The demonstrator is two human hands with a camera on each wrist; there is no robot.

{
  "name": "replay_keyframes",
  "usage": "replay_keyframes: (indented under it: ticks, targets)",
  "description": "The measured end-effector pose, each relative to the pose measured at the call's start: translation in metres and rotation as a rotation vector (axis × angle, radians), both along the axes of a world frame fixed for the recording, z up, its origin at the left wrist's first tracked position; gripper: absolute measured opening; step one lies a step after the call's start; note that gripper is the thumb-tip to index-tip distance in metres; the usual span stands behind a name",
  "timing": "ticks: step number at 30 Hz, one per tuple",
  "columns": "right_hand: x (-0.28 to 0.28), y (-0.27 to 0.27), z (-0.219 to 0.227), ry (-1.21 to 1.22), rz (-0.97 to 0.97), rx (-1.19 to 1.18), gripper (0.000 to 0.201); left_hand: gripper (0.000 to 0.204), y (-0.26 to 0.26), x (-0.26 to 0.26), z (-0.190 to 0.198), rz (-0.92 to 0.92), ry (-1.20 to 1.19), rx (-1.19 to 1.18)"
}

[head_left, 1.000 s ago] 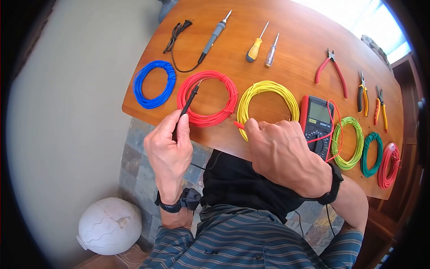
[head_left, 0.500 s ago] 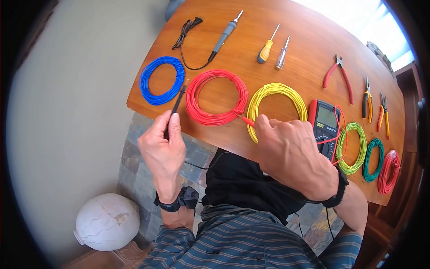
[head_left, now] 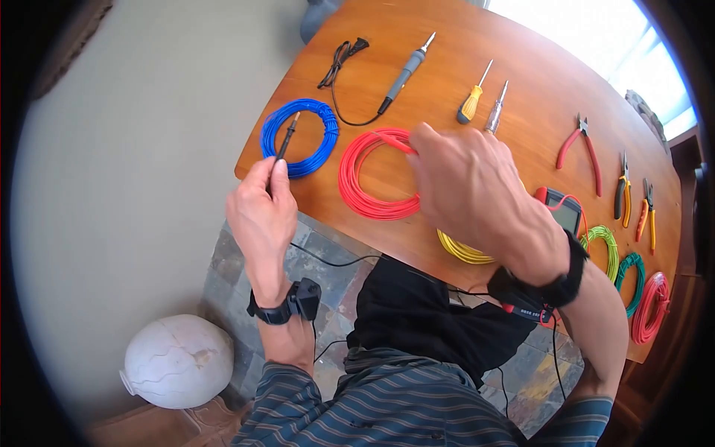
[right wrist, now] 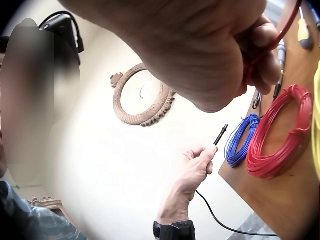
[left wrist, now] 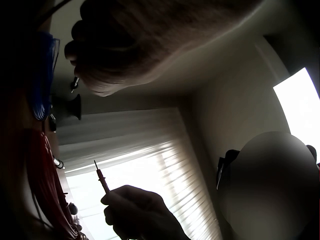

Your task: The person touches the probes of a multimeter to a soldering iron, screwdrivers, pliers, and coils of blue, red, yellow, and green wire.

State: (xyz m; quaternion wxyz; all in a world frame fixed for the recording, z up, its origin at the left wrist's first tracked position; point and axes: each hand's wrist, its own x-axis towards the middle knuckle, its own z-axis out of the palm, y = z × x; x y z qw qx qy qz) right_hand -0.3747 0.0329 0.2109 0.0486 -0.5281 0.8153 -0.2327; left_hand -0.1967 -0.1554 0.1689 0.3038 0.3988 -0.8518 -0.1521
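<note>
My left hand (head_left: 261, 208) pinches a black multimeter probe (head_left: 285, 141) between thumb and fingers. Its tip points up and overlaps the blue wire coil (head_left: 322, 153) in the head view. The right hand (head_left: 473, 186) grips a red multimeter probe (head_left: 396, 141), pointing left across the upper rim of the red wire coil (head_left: 354, 186). In the left wrist view the red probe (left wrist: 102, 180) is raised with its thin metal tip bare. That hand and wrist hide most of the yellow wire coil (head_left: 465, 249) and part of the multimeter (head_left: 564, 212).
On the wooden table (head_left: 521, 89) lie a soldering iron (head_left: 406, 74), a yellow-handled screwdriver (head_left: 471, 103), a clear-handled screwdriver (head_left: 497, 112), red-handled cutters (head_left: 579, 153) and two other pliers. Several more wire coils sit at the right. A black lead (head_left: 335, 261) hangs below the table edge.
The black probe has gone from over the red coil to over the blue coil. My right hand has moved up, taking the red probe from the yellow coil to the red coil's upper rim.
</note>
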Motion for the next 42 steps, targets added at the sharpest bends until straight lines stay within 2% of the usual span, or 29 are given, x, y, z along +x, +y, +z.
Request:
replay_keyframes:
  ticks: [1,3,6,8,12,14,15,17,21,23,26,33,36,38,42]
  targets:
    - [-0.003,-0.012,-0.004,-0.026,0.008,-0.077,0.019,0.023,-0.007,-0.002,0.002,0.041,-0.007,-0.008]
    - [-0.007,-0.038,-0.007,-0.042,0.011,-0.114,0.013,0.023,-0.019,-0.009,0.004,0.05,-0.004,-0.022]
    - [-0.007,-0.072,-0.012,-0.093,-0.004,-0.079,0.015,0.024,-0.03,-0.019,-0.003,0.016,0.047,0.003]
    - [-0.006,-0.089,-0.016,-0.095,0.047,0.0,0.017,0.025,-0.035,-0.022,-0.007,-0.037,-0.055,0.007]
    - [-0.009,-0.113,-0.032,-0.061,0.055,0.023,0.015,0.025,-0.039,-0.026,-0.015,-0.049,-0.09,-0.028]
    - [-0.009,-0.119,-0.035,-0.081,0.008,0.058,0.015,0.024,-0.039,-0.024,-0.014,-0.054,-0.138,-0.016]
    - [-0.009,-0.121,-0.033,-0.082,0.015,0.062,0.015,0.024,-0.038,-0.025,-0.012,-0.048,-0.139,-0.012]
    - [-0.008,-0.12,-0.031,-0.069,-0.003,0.064,0.016,0.022,-0.036,-0.025,-0.01,-0.034,0.028,-0.007]
    - [-0.009,-0.12,-0.028,-0.077,0.006,0.118,0.017,0.021,-0.038,-0.026,-0.016,-0.093,0.005,-0.046]
    - [-0.009,-0.121,-0.029,-0.072,0.007,0.1,0.017,0.02,-0.041,-0.026,-0.021,-0.107,-0.117,-0.076]
    - [-0.008,-0.12,-0.028,-0.058,0.015,0.082,0.016,0.022,-0.036,-0.028,-0.019,-0.059,-0.01,0.01]
    - [-0.005,-0.121,-0.029,-0.054,0.008,0.059,0.016,0.022,-0.037,-0.025,-0.022,-0.089,-0.081,-0.057]
    - [-0.006,-0.12,-0.03,-0.046,0.009,0.051,0.015,0.022,-0.032,-0.026,-0.017,-0.069,0.006,0.019]
    - [-0.007,-0.12,-0.03,-0.036,0.018,0.057,0.013,0.022,-0.037,-0.024,-0.021,-0.111,-0.165,-0.051]
    - [-0.009,-0.108,-0.019,-0.001,0.009,-0.008,0.013,0.021,-0.035,-0.021,-0.024,-0.111,-0.131,-0.142]
